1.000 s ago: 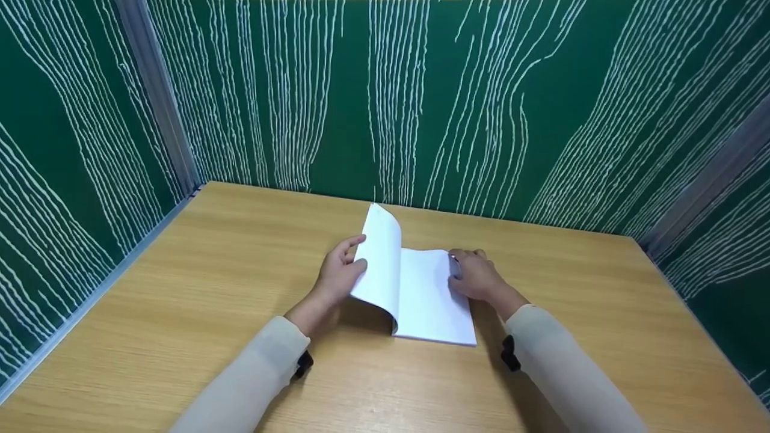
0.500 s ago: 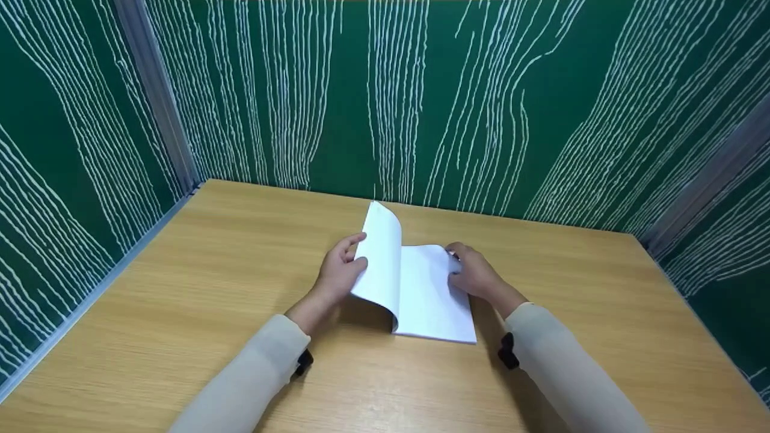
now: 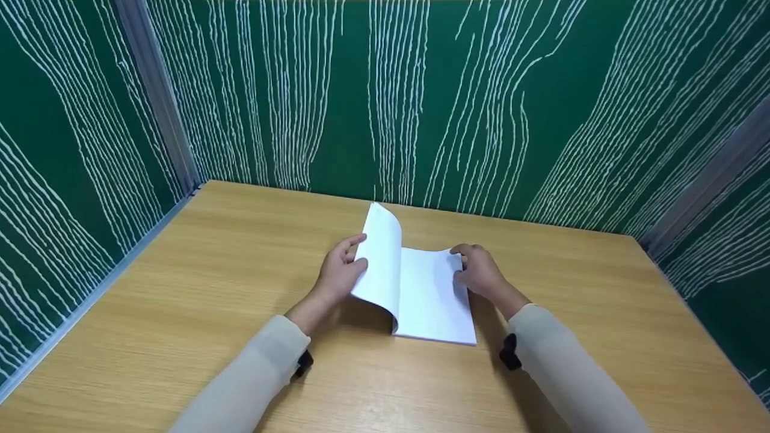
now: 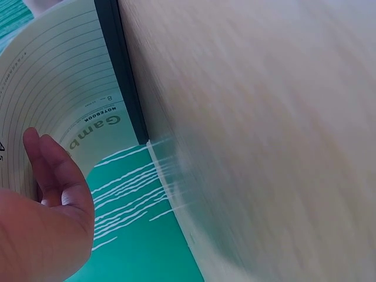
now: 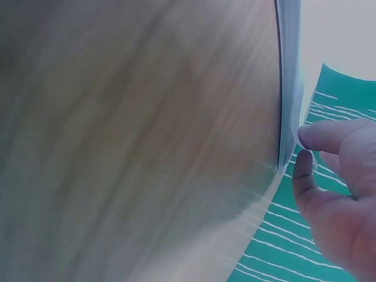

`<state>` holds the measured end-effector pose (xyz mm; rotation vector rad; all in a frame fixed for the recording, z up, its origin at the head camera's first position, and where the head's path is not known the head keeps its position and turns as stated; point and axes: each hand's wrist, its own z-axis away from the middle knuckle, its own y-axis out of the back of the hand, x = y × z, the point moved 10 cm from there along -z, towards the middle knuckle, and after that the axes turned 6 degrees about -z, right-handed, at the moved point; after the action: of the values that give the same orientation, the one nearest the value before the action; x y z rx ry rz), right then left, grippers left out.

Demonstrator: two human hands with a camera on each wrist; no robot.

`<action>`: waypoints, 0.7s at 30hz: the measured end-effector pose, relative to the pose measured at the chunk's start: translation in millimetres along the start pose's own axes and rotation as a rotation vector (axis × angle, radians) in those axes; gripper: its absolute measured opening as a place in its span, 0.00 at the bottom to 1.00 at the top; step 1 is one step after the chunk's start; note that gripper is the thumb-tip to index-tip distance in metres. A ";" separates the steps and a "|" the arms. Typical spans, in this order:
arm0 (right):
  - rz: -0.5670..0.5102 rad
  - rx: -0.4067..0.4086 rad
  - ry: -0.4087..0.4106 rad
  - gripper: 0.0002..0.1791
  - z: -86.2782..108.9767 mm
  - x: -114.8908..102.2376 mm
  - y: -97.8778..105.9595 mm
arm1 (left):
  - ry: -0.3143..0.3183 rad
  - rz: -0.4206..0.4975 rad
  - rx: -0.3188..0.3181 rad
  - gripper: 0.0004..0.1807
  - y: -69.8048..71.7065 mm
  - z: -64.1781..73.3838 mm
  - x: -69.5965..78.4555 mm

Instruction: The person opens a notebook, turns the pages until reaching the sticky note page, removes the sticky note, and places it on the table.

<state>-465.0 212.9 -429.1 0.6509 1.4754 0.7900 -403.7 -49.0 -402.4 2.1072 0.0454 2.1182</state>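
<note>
An open notebook (image 3: pixel 433 294) with white pages lies on the wooden table, its left part raised and curved upward. My left hand (image 3: pixel 341 270) grips the outer edge of that raised part, thumb on the page side and fingers behind. In the left wrist view, the raised cover (image 4: pixel 70 76) shows ruled lines, the printed words "Gamb" and "NOTEBOOK", and a dark spine strip (image 4: pixel 120 70). At the upper right edge of the flat pages, my right hand (image 3: pixel 480 270) pinches a page edge between thumb and finger. The right wrist view shows the page stack (image 5: pixel 289 88) edge-on beside these fingertips.
The wooden table (image 3: pixel 210 288) extends around the notebook on all sides. Green panels (image 3: pixel 349 120) with white wavy lines stand behind it and at both sides, joined by grey posts (image 3: pixel 159 90). Each cuff carries a small dark device (image 3: pixel 510 352).
My right hand has shifted slightly right along the page's edge, and the bent flap of paper under its fingers no longer shows. My left hand and the raised part have stayed still.
</note>
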 end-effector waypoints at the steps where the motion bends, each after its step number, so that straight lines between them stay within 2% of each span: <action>1: -0.004 -0.002 -0.003 0.27 -0.2 1.0 0.7 | 0.005 0.006 -0.003 0.25 -0.2 0.0 -0.5; 9: -0.020 0.000 0.019 0.23 0.0 2.4 5.4 | 0.046 0.034 -0.015 0.24 -1.0 -0.2 -5.3; 11: -0.020 0.010 0.034 0.23 0.3 1.2 6.5 | 0.034 0.040 -0.016 0.25 -1.3 -0.2 -4.2; 16: -0.042 0.020 0.048 0.31 1.7 -0.8 6.5 | 0.001 0.043 -0.013 0.25 -1.3 0.3 -0.4; 21: -0.064 0.033 0.039 0.38 2.1 -2.4 8.8 | 0.026 0.041 -0.012 0.25 -1.2 -0.3 -1.4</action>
<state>-463.4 216.5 -420.6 0.6129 1.5404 0.7342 -403.9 -48.0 -404.0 2.0912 -0.0074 2.1632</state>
